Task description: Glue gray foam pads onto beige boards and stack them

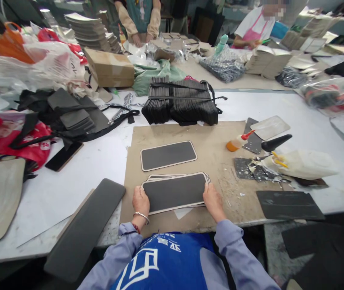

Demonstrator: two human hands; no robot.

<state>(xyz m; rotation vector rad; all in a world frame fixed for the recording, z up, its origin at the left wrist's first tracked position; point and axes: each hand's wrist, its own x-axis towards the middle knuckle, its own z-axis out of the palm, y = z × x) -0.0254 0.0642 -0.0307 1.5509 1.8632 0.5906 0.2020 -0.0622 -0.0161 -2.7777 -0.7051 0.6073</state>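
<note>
A dark grey rectangular panel with rounded corners and a pale rim [176, 194] lies between my hands, on top of a few similar panels whose edges show behind it. My left hand [140, 201] grips its left end, a bracelet at the wrist. On its right end, my right hand [213, 201] is closed with the fingers partly hidden beneath. Just beyond, another pale-rimmed panel [168, 155] rests flat on the brown board [214, 141].
Strapped stacks of black pieces [180, 100] stand behind the board. To the right are a glue bottle [238, 141], a bag with pale paste [305, 164] and a black-handled tool [276, 143]. A long grey panel [84, 231] overhangs the front edge at left. Two people work across the table.
</note>
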